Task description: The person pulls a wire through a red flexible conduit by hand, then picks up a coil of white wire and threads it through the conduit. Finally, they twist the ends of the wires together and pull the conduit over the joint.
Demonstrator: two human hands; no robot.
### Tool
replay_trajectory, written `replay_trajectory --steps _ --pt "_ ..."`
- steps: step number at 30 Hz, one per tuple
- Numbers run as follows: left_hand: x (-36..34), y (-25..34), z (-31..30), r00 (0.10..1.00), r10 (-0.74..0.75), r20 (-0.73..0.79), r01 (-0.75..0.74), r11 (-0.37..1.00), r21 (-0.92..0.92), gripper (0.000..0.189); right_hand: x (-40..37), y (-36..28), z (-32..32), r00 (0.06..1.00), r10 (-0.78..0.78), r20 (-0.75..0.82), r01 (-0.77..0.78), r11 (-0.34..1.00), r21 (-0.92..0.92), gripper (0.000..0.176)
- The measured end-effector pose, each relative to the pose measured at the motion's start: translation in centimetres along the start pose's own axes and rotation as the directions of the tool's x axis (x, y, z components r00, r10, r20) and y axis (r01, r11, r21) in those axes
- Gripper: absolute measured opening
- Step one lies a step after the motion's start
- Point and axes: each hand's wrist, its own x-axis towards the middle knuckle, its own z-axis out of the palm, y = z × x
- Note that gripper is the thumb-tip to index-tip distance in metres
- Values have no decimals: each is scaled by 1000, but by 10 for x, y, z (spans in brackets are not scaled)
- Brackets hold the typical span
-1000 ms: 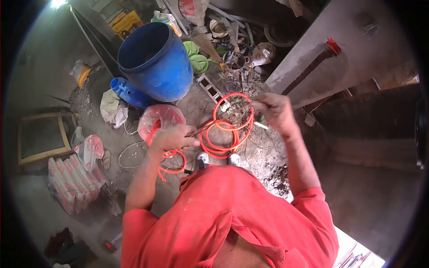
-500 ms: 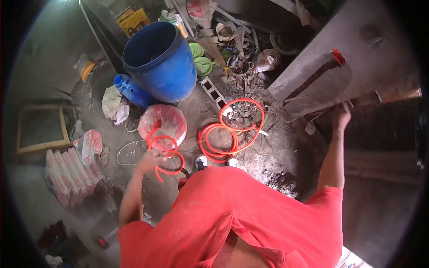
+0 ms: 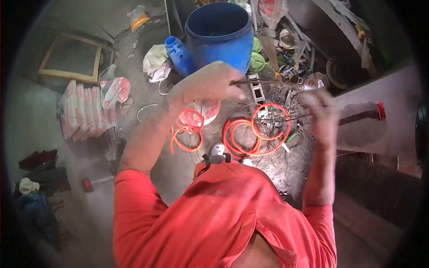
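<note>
Both arms are raised in front of me, above the floor. My left hand [image 3: 219,82], blurred, is closed around one end of a thin dark strand [image 3: 257,82] that stretches right over the hollow block. My right hand [image 3: 318,105] is up at the right, its fingers curled and smeared by motion, with a thin dark strand at its fingertips. Whether both strands are one piece I cannot tell. Coils of orange-red hose [image 3: 237,138] lie on the floor below and between my hands. A smaller orange-red coil [image 3: 187,140] rests further left, partly over a clear-and-red bag [image 3: 210,109].
A big blue barrel [image 3: 219,35] stands ahead beside a blue jug [image 3: 178,53]. Stacked bags [image 3: 85,109] and a wooden frame [image 3: 71,58] are at the left. Debris, a hollow block [image 3: 258,91] and a leaning grey slab [image 3: 380,120] are ahead and right.
The view has turned right-to-left, shifting the scene rightward and upward. My left hand has risen from beside the small coil; my right hand has left the slab's edge and come inward.
</note>
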Motion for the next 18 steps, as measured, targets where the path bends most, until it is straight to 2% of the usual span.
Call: replay_trajectory --steps 1,2,3,4,5,6,7,9,11,13,14,15,17,18 --pt "-14 -25 8 996 -71 47 68 995 70 40 2 -8 -28 979 72 -188 -79 996 -28 15" --pt "-31 -46 17 972 -227 53 230 972 -55 42 6 -11 -60 961 53 -273 -47 999 26 15" --pt "-51 -66 24 925 -372 79 380 908 -176 44 11 4 -96 925 -92 -370 112 993 31 18" --pt "-72 -80 29 930 -367 -6 365 927 -84 44 11 1 -125 930 -205 -306 82 925 -372 21" --pt "-94 -94 34 932 -352 -87 355 935 10 43 13 6 -156 888 -236 -395 36 892 -451 22" --pt "-115 -115 39 859 -509 -53 497 855 -147 43 16 15 -190 836 -273 -475 -18 853 -522 24" --pt "-141 -139 48 762 -647 12 621 726 -296 43 18 22 -225 810 -274 -518 -29 864 -502 24" --pt "-205 -207 71 731 -671 -120 655 740 -152 42 17 46 -309 776 -443 -448 -2 709 -705 26" --pt "-257 -235 65 602 -792 -105 708 590 -387 44 10 80 -386 771 -569 -285 35 485 -874 27" --pt "-295 -253 51 562 -803 -197 717 592 -369 46 9 130 -439 745 -467 -477 -216 507 -834 31" --pt "-297 -246 45 553 -809 -198 721 584 -373 46 10 155 -450 751 -404 -522 -316 474 -822 32" --pt "-291 -233 28 605 -721 -338 732 671 -121 48 15 175 -442 776 -346 -528 -360 445 -820 34" --pt "-256 -189 -13 643 -638 -423 711 703 21 43 28 209 -409 838 -255 -482 -370 383 -847 37" --pt "-224 -157 -28 619 -675 -402 701 705 -106 37 38 216 -379 869 -239 -433 -324 387 -863 39"
